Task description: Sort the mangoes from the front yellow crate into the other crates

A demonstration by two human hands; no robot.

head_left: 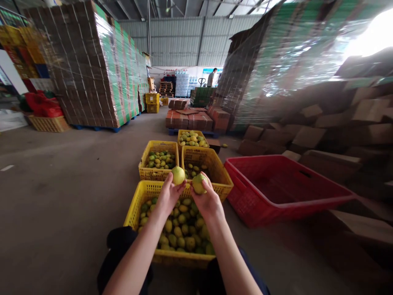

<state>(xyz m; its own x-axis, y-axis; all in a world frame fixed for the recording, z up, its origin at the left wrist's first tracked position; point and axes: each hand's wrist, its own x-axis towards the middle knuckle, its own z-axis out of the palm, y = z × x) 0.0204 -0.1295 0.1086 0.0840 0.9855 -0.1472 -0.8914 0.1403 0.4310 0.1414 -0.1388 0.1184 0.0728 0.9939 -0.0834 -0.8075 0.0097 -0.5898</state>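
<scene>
A round yellow-green lemon [178,175] is gripped in my left hand [168,195], thumb on its left side. Beside it, my right hand [209,200] is closed round a second lemon [199,184], which looks greener. Both hands are raised above the far part of a yellow plastic crate [135,205] filled with green and yellow lemons [178,231]. My forearms hide part of that crate. Just beyond the hands stands another yellow crate [219,168] with a few lemons at its bottom.
Left of it is a yellow crate [159,144] of lemons; farther back is a fuller one [193,138]. A large red crate [285,205] stands right, near scattered cardboard boxes [307,135]. Wrapped carton stacks [82,65] flank the aisle. A person [211,78] is far back.
</scene>
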